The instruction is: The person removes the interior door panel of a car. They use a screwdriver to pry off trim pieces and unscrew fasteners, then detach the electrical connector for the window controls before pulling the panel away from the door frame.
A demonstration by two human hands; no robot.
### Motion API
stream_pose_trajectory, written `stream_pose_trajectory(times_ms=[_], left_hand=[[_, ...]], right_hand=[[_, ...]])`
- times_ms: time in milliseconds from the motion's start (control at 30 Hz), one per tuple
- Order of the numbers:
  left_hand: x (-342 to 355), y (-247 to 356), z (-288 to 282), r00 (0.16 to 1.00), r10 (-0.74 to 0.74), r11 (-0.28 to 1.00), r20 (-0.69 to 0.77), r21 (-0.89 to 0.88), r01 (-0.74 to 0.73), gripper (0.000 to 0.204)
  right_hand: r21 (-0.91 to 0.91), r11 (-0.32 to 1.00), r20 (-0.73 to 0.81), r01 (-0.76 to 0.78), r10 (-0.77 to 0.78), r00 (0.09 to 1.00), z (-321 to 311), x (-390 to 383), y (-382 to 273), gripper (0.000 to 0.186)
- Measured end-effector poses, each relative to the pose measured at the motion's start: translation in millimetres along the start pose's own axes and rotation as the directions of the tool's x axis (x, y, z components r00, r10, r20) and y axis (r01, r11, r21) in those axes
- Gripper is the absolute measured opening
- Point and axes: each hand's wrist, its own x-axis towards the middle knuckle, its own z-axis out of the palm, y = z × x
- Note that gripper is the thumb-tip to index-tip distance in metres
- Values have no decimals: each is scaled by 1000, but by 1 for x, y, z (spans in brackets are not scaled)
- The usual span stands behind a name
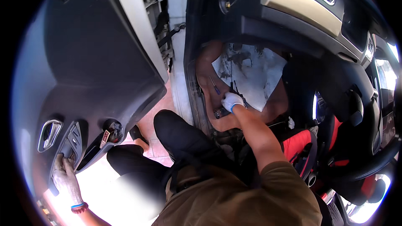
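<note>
With right hand [233,100] in a white cloth glove with a blue edge, reaches down to the soft brown floor [274,106] of a car. Bends the fingers in, nearly like a fist, right at some thin dark tools [232,86] lying on that floor. Cannot tell about any tool pinched inside, with the fingertips hidden. Has a small screwdriver with a blue handle [216,89] just to the left, on the brown floor too, apart from the glove. Has a big white sheet [264,81] with grey smudges just past the tools. With left hand [67,175] in a dirty whitish glove, touches the long grey pull grip [74,142] on the wide dark grey door [96,67]. Bends those fingers over the grip; cannot tell how tightly. Wears a red bracelet [79,208] on the left wrist. Has a shiny silver door handle [50,136] near the left glove, and a little red and white box [104,139] in the door pocket. Has a red and black seat [296,145] close to the right arm.
</note>
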Motion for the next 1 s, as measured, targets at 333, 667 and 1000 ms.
stream_pose_trajectory(times_ms=[333, 667, 1000], left_hand=[[31, 17, -14, 913, -47, 993, 405, -78, 86, 31], [7, -30, 9, 997, -38, 837, 67, -543, 68, 19], [-21, 36, -1, 999, -22, 888, -28, -460, 6, 36]], right_hand=[[122, 993, -114, -4, 18, 993, 18, 18, 21, 30], [243, 948, -229, -206, 263, 937, 16, 55, -40, 53], [63, 998, -137, -5, 14, 990, 28, 71, -14, 41]])
